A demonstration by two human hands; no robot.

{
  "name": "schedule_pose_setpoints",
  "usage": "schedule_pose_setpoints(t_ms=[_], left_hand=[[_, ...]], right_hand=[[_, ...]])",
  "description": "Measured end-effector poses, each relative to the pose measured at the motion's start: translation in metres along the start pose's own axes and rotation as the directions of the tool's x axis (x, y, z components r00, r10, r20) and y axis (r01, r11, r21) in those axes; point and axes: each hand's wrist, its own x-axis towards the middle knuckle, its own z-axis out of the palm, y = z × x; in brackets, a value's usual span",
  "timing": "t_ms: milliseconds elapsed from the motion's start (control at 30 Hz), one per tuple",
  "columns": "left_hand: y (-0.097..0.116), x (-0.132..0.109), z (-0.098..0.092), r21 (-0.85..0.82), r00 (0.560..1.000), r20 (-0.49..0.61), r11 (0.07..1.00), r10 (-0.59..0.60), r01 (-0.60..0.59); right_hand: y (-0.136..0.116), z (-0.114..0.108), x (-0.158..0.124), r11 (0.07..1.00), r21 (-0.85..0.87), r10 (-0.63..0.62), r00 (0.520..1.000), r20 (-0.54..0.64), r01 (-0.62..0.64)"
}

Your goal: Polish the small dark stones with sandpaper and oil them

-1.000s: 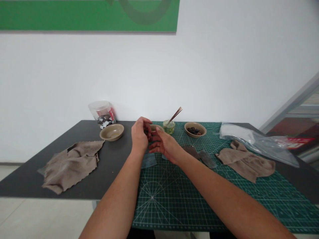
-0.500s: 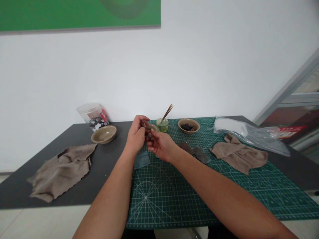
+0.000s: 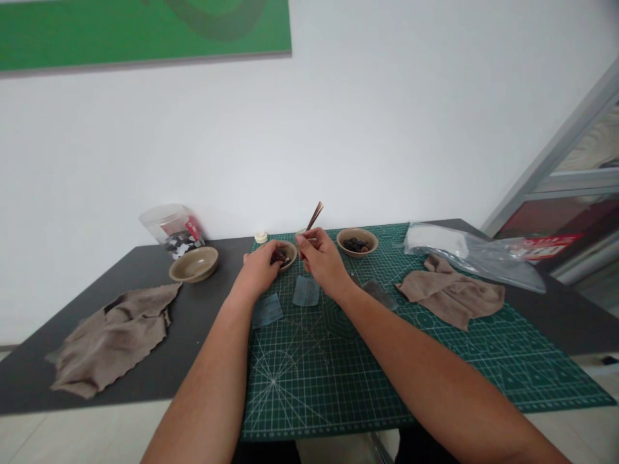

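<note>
My left hand (image 3: 261, 269) reaches over a small tan bowl (image 3: 291, 252) holding dark brown pieces (image 3: 279, 257). Its curled fingertips are at those pieces; what they grip is too small to make out. To the right, my right hand (image 3: 323, 261) has thumb and fingers pinched together in front of a small jar (image 3: 300, 231), mostly hidden behind it. Several thin brown sticks (image 3: 315, 216) rise just above this hand. Whatever sits in the pinch is hidden. Below the hands, two blue-grey square sheets (image 3: 306, 291) lie on the green cutting mat (image 3: 300, 386).
Right of the hands stands a bowl of dark pieces (image 3: 356, 245), with dark sheets (image 3: 380, 295), a brown cloth (image 3: 452, 290) and a plastic bag (image 3: 474, 254) beyond. At left are another bowl (image 3: 194, 265), a clear tub (image 3: 176, 232) and a larger cloth (image 3: 116, 338). A white lid (image 3: 261, 237) lies behind.
My hands, together before, have parted: the left is now at the small bowl, the right up by the jar. A second blue-grey sheet and the white lid have come into sight.
</note>
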Motion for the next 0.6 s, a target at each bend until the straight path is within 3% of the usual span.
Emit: schedule_pose_setpoints(t_ms=[100,200,333,500,600], left_hand=[[0.000,0.000,-0.002,0.017,0.999,-0.039,1.000,0.016,-0.015],[0.007,-0.004,-0.008,0.006,0.989,-0.129,0.997,0.074,-0.074],[0.030,-0.015,-0.017,-0.174,0.925,-0.218,0.920,0.313,-0.352],[0.070,-0.022,-0.018,-0.320,0.933,-0.068,0.878,0.353,-0.355],[0.087,-0.022,-0.011,-0.325,0.951,-0.044,0.896,0.306,-0.303]], right_hand=[[0.000,0.001,-0.004,0.996,-0.047,-0.071,0.996,0.062,0.074],[0.001,-0.003,-0.007,0.994,-0.093,-0.053,0.994,0.098,0.062],[0.002,-0.013,-0.015,0.997,-0.078,-0.021,0.999,0.047,0.025],[-0.005,-0.022,-0.035,0.983,0.123,0.135,0.990,0.034,-0.138],[-0.013,-0.035,-0.044,0.980,0.096,0.173,0.985,0.028,-0.175]])
